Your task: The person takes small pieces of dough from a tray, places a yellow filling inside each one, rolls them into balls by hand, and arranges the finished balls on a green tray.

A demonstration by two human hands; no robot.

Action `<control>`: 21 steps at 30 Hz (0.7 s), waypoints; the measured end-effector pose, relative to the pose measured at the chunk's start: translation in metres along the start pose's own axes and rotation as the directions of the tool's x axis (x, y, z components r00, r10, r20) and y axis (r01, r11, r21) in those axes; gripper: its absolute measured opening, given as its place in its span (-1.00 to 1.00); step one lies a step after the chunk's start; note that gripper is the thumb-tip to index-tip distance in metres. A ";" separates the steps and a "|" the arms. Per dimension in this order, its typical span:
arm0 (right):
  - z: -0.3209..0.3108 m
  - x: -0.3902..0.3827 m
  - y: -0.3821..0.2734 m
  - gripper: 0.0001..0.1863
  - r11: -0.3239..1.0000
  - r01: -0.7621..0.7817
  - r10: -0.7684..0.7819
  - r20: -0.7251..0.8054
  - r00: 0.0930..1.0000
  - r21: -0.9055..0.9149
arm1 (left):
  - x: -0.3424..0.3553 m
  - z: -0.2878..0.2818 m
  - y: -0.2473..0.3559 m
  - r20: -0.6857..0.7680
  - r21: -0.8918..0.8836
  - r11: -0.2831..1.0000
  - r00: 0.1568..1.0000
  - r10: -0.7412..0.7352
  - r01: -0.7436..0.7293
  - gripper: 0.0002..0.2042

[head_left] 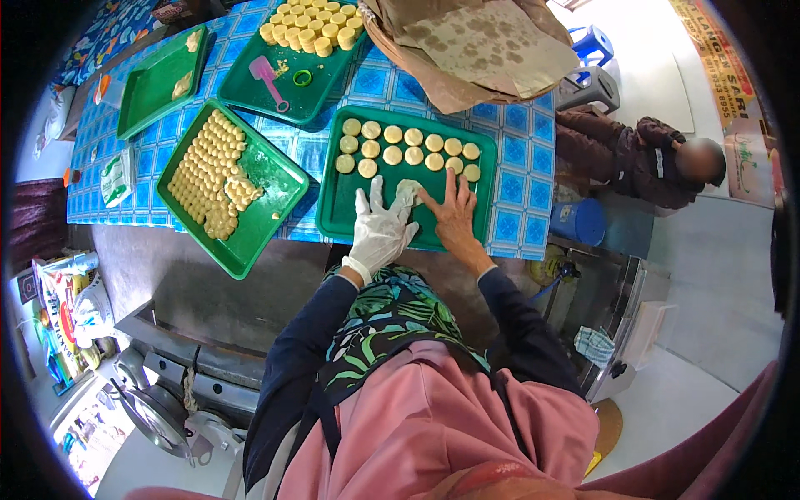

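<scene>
My left hand (379, 229), in a white glove, lies flat on a green tray (333, 218) with its fingers spread. My bare right hand (454, 215) rests beside it on the same tray. Between the two hands sits a pale lump of dough (407, 191), touched by fingertips of both. Above the hands, two rows of round pale dough discs (412, 147) fill the tray's far half.
A second green tray (267, 179) packed with small dough pieces sits to the left, with two more trays (321, 83) and a pink scraper (268, 77) further back on the blue patterned tablecloth (517, 217). Brown paper (475, 50) lies at the back. Another person (642, 154) sits at right.
</scene>
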State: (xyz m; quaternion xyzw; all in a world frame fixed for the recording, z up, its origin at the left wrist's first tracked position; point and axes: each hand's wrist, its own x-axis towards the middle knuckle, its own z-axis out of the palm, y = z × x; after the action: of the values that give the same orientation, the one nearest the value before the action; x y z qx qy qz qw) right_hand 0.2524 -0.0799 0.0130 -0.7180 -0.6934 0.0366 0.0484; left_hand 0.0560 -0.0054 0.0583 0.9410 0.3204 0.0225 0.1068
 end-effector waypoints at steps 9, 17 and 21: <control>-0.026 0.002 -0.004 -0.27 0.989 0.143 -0.143 0.016 0.990 -0.022 | -0.003 -0.002 -0.003 -0.062 -0.037 0.999 0.998 0.027 -0.029 -0.44; -0.064 0.149 -0.044 -0.64 0.921 0.135 -0.100 -0.112 0.989 0.365 | -0.006 0.001 -0.006 -0.118 -0.108 0.994 0.992 -0.037 0.024 -0.43; -0.043 0.291 -0.081 -0.70 0.743 0.177 0.084 -0.352 0.932 0.645 | -0.008 0.003 -0.014 -0.039 -0.121 0.993 0.999 -0.020 0.016 -0.46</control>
State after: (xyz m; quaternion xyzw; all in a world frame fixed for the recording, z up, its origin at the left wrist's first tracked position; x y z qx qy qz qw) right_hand 0.1879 0.2128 0.0696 -0.6293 -0.6312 0.1490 0.4283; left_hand 0.0419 0.0000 0.0525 0.9292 0.3290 0.0598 0.1573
